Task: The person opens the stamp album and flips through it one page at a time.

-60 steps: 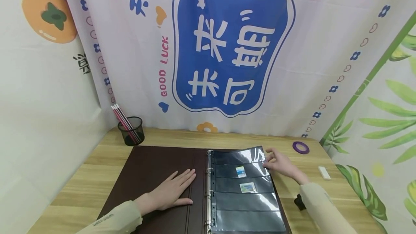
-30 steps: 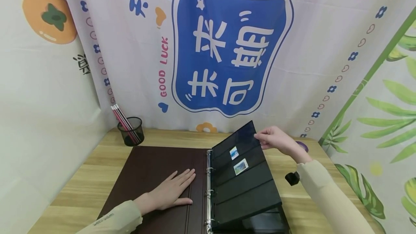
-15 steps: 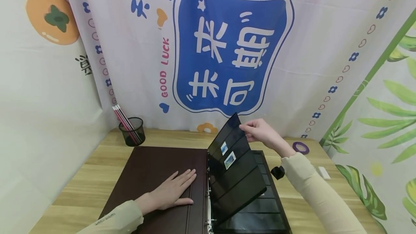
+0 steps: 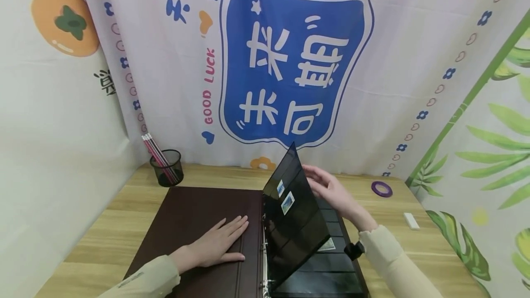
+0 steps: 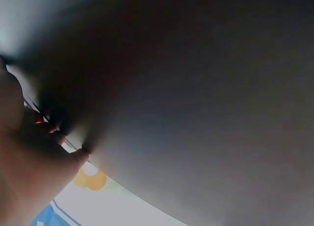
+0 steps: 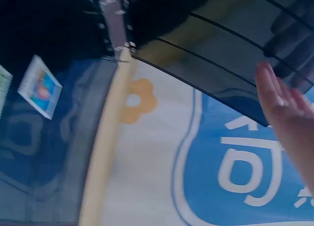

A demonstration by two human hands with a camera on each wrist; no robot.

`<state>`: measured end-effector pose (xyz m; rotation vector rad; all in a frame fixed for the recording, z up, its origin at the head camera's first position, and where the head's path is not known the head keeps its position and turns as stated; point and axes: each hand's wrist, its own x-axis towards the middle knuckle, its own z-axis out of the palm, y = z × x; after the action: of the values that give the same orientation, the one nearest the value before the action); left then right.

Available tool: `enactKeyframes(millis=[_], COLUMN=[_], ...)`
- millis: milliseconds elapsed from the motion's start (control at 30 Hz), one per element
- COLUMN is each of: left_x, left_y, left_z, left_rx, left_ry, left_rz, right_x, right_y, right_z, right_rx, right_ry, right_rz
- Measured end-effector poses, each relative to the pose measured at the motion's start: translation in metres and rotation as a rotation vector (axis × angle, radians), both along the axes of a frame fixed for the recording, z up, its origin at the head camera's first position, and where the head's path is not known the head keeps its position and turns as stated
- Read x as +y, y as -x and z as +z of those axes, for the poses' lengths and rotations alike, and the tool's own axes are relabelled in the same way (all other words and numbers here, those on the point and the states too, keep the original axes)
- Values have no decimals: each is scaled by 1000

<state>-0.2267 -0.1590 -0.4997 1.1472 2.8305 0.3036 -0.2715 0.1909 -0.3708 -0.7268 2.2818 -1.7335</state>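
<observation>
Cream sleeves point(image 4: 389, 256) lead to two bare hands. The left hand point(image 4: 215, 245) lies flat, fingers extended, on the dark brown, leather-look cover point(image 4: 203, 203) of a ring binder. The right hand point(image 4: 331, 194), fingers nearly straight and gripping nothing, is at the underside of a glossy black pocketed page point(image 4: 296, 226); exact contact is unclear. Silver metal rings point(image 4: 265, 283) hold the page, which stands tilted above the binder's right half and bears two small white-edged stamps point(image 4: 287, 203). It is probably light, slick and flexible, best pinched at its free outer edge, clear of the stamps. Further black pages point(image 4: 327, 282) lie beneath. Outward, on the pale wooden table point(image 4: 99, 224): black mesh cup point(image 4: 175, 174), purple ring point(image 4: 374, 189), white block point(image 4: 411, 220).
</observation>
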Motion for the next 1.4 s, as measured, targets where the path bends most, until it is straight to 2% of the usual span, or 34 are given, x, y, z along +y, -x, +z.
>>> enactKeyframes(millis=[133, 300, 433, 500, 767, 900, 1000, 1167, 1400], left_x=[-3, -6, -7, -6, 17, 35, 48, 62, 65], left_y=[-1, 1, 4, 5, 7, 7, 7, 4, -1], left_z=[3, 13, 30, 41, 100, 128, 144, 158, 162], left_rx=[-61, -178, -298, -343, -339, -405, -460, -453, -453], left_ry=[-42, -146, -279, -349, -550, -648, -726, -761, -768], left_rz=[3, 26, 78, 106, 194, 225, 231, 225, 267], right_x=[-2, -9, -16, -18, -30, -37, -42, -54, -67], right_y=[-11, -19, -21, -23, -24, -22, -21, -21, -23], right_z=[-16, -26, -27, -26, -21, -21, -20, -21, -19], right_rx=[62, 98, 85, 81, 105, 116, 120, 186, 288], right_ry=[-16, 45, 82, 66, -64, -55, -14, -29, -77], right_rz=[58, 142, 183, 171, 133, 163, 203, 235, 198])
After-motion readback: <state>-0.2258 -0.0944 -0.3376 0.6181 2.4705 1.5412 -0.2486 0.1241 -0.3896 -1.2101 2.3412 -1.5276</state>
